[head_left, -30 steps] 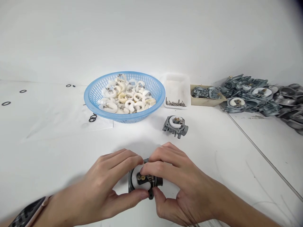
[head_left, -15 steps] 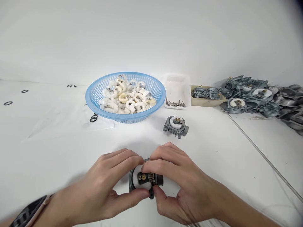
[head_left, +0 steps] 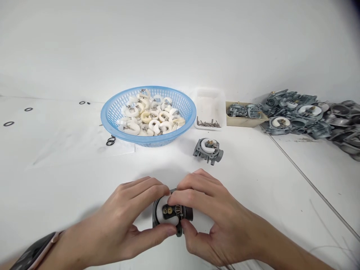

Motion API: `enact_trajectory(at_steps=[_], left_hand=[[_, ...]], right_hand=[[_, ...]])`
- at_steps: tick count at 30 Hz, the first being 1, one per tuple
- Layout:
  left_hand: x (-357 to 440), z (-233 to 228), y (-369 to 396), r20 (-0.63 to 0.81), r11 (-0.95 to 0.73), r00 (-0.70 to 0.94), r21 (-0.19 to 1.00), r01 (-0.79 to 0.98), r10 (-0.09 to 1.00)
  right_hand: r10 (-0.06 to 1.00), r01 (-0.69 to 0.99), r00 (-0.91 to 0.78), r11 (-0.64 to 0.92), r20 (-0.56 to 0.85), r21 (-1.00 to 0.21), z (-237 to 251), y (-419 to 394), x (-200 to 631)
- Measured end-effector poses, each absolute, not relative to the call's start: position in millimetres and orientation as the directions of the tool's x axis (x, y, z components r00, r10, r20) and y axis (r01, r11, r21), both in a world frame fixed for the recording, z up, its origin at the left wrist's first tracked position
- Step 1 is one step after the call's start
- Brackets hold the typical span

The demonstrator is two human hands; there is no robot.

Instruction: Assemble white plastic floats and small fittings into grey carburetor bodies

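Between my hands, low in the middle of the head view, is a dark grey carburetor body [head_left: 179, 231] with its float chamber facing up. A white C-shaped float [head_left: 161, 213] sits in it, around brass jets. My left hand [head_left: 132, 221] grips the float side, thumb at the near edge and fingers at the far edge. From the other side my right hand [head_left: 209, 215] is closed on the body. Its index finger reaches over the float's far end, and its thumb presses near the float hinge. Whether a small pin is under that thumb is hidden.
Behind stands another carburetor [head_left: 208, 150] with a float in it. A blue basket [head_left: 105, 116] holds many floats; beside it a white tray [head_left: 210, 101] contains thin metal pins. A cardboard box [head_left: 244, 122] and piled carburetor bodies [head_left: 298, 112] lie right. Black O-rings [head_left: 110, 141] are scattered left.
Hardly anything differs. The whole view has shifted very slightly, and both hands keep the same hold on the carburetor body.
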State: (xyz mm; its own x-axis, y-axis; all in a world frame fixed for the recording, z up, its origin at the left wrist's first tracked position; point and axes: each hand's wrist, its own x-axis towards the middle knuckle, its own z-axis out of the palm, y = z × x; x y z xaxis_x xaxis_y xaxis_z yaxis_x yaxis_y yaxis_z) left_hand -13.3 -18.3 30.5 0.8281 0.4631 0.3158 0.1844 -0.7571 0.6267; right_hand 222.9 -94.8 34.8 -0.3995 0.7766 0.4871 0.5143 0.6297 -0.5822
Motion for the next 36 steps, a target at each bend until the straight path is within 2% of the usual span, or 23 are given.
enact_trajectory(at_steps=[36], left_hand=[[-12.8,28.7,-22.8,0.408,-0.774,0.764,0.607,0.181,0.499]], right_hand=[[0.788,0.525,-0.395,0.615,0.472,-0.588,33.7,-95.5,220.3]])
